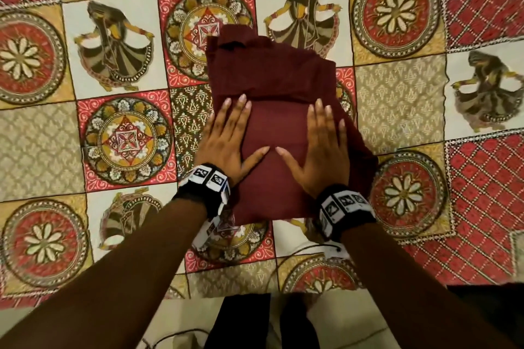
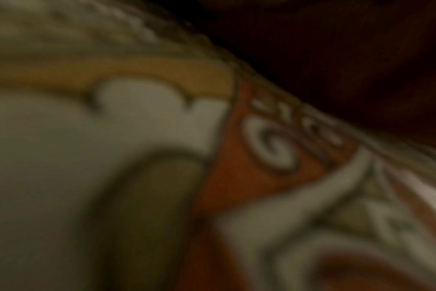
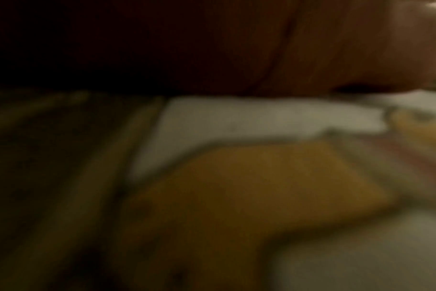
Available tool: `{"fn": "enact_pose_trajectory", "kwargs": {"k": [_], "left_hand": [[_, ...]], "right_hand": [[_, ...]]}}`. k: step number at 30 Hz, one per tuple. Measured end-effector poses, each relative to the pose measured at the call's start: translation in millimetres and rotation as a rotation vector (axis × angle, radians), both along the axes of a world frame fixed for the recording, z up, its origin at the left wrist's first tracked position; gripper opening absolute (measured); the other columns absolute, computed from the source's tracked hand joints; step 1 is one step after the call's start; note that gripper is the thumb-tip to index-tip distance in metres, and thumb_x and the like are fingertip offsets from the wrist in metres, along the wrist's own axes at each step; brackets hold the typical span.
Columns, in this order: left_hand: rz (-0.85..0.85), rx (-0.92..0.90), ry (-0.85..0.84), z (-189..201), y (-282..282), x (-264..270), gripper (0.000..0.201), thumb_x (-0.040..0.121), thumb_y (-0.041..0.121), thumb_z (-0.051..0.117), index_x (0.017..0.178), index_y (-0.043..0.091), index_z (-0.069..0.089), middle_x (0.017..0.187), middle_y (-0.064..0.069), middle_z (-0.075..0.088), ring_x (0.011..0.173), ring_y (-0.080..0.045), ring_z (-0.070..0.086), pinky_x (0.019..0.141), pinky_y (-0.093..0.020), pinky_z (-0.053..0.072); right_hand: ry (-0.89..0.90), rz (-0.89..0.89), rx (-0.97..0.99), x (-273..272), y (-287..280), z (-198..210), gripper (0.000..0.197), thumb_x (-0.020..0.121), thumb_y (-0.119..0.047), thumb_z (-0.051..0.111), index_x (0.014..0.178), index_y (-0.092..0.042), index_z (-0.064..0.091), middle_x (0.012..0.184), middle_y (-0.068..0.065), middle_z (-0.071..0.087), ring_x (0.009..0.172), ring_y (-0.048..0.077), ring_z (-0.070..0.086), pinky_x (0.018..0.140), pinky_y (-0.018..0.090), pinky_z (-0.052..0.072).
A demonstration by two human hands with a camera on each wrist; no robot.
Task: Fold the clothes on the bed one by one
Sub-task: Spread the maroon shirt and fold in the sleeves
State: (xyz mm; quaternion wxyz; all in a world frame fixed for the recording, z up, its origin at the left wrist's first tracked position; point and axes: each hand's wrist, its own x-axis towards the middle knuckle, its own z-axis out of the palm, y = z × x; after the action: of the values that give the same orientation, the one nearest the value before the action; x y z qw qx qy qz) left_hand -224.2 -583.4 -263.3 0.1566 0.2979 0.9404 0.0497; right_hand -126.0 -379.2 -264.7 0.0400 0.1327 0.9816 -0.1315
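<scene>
On the patterned bed [image 1: 397, 99] lies the maroon garment [image 1: 272, 85], folded to a rectangle. Left hand [image 1: 226, 139] and right hand [image 1: 323, 147] press flat on its near half, fingers spread, gripping nothing. Best bet: smooth outward to the garment's edges, keeping layers aligned before another fold.

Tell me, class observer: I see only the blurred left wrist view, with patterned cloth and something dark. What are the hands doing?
Observer: Both lie flat, fingers straight, on a maroon garment: left hand, right hand.
Operator: Is it folded?
Observer: Partly; a folded layer lies under the palms, more cloth beyond.
Operator: What is under it?
Observer: A patchwork bedspread with dancers and floral medallions.
</scene>
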Motion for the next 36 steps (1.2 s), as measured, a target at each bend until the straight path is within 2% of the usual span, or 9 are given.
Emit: {"fn": "enact_pose_trajectory", "kwargs": {"k": [5,9,13,17,21,26,30,33,36], "left_hand": [[0.07,-0.048,-0.064,12,-16,-6,0.095,0.092,0.078,0.024,0.159,0.017,-0.002,0.167,0.004,-0.008,0.154,-0.021,-0.01,0.125,-0.046,0.006],[0.053,0.07,-0.064,31,-11,16,0.086,0.097,0.066,0.03,0.159,0.01,0.009,0.167,-0.006,-0.004,0.154,-0.023,-0.005,0.125,-0.041,0.006],[-0.099,0.181,-0.181,27,13,76,0.063,0.103,0.043,0.028,0.158,0.014,0.02,0.167,-0.009,0.006,0.154,-0.026,0.002,0.121,-0.051,0.021],[-0.036,0.01,-0.152,11,13,96,0.07,0.102,0.056,0.023,0.159,0.018,0.013,0.167,0.001,0.003,0.154,-0.017,0.0,0.123,-0.045,0.016],[0.034,-0.05,-0.079,14,-9,85,0.088,0.093,0.072,0.031,0.16,0.019,0.009,0.167,0.004,0.002,0.154,-0.016,0.0,0.124,-0.044,0.01],[0.184,-0.053,-0.131,21,-64,89,0.1,0.089,0.077,0.031,0.159,0.011,0.003,0.167,-0.004,-0.006,0.154,-0.024,-0.006,0.124,-0.049,0.012],[-0.036,0.045,-0.138,35,-83,126,0.089,0.09,0.056,0.042,0.158,0.006,0.013,0.167,-0.011,0.003,0.154,-0.028,0.003,0.121,-0.052,0.019],[-0.125,0.056,-0.162,33,-65,149,0.079,0.087,0.035,0.041,0.158,0.009,0.016,0.166,-0.009,0.01,0.153,-0.026,0.01,0.118,-0.051,0.028],[-0.058,0.048,-0.148,26,-35,144,0.078,0.08,0.022,0.033,0.155,0.005,0.021,0.164,-0.013,0.018,0.151,-0.029,0.018,0.12,-0.049,0.023]], "right_hand": [[-0.043,-0.213,0.021,13,34,10,0.098,0.095,-0.077,0.03,0.161,-0.006,0.013,0.169,0.012,0.012,0.156,0.03,0.01,0.124,0.053,0.014],[0.08,0.011,-0.026,18,15,29,0.085,0.101,-0.056,0.046,0.158,0.002,0.02,0.167,0.019,0.013,0.156,0.034,0.008,0.125,0.054,0.013],[0.005,0.173,-0.07,44,-41,19,0.072,0.097,-0.025,0.056,0.157,0.001,0.024,0.167,0.016,0.015,0.156,0.029,0.009,0.126,0.049,0.015],[-0.079,0.147,-0.044,64,-29,6,0.071,0.103,-0.044,0.039,0.159,-0.003,0.022,0.168,0.012,0.013,0.156,0.026,0.008,0.125,0.049,0.016],[-0.094,0.134,0.029,83,12,7,0.088,0.098,-0.066,0.039,0.16,-0.007,0.021,0.169,0.007,0.013,0.157,0.023,0.009,0.124,0.053,0.015],[-0.044,0.127,0.036,110,46,19,0.091,0.096,-0.064,0.047,0.158,-0.001,0.023,0.167,0.014,0.017,0.156,0.029,0.012,0.123,0.054,0.02],[0.037,0.394,0.028,133,32,36,0.088,0.081,-0.032,0.064,0.156,-0.002,0.03,0.166,0.014,0.022,0.155,0.028,0.016,0.123,0.051,0.021],[-0.048,0.43,0.061,139,18,28,0.087,0.074,-0.029,0.055,0.155,-0.004,0.035,0.165,0.012,0.027,0.154,0.029,0.022,0.123,0.051,0.022],[-0.08,0.372,0.091,126,12,13,0.07,0.081,-0.029,0.046,0.147,-0.006,0.049,0.157,0.009,0.042,0.147,0.029,0.037,0.119,0.048,0.024]]}}
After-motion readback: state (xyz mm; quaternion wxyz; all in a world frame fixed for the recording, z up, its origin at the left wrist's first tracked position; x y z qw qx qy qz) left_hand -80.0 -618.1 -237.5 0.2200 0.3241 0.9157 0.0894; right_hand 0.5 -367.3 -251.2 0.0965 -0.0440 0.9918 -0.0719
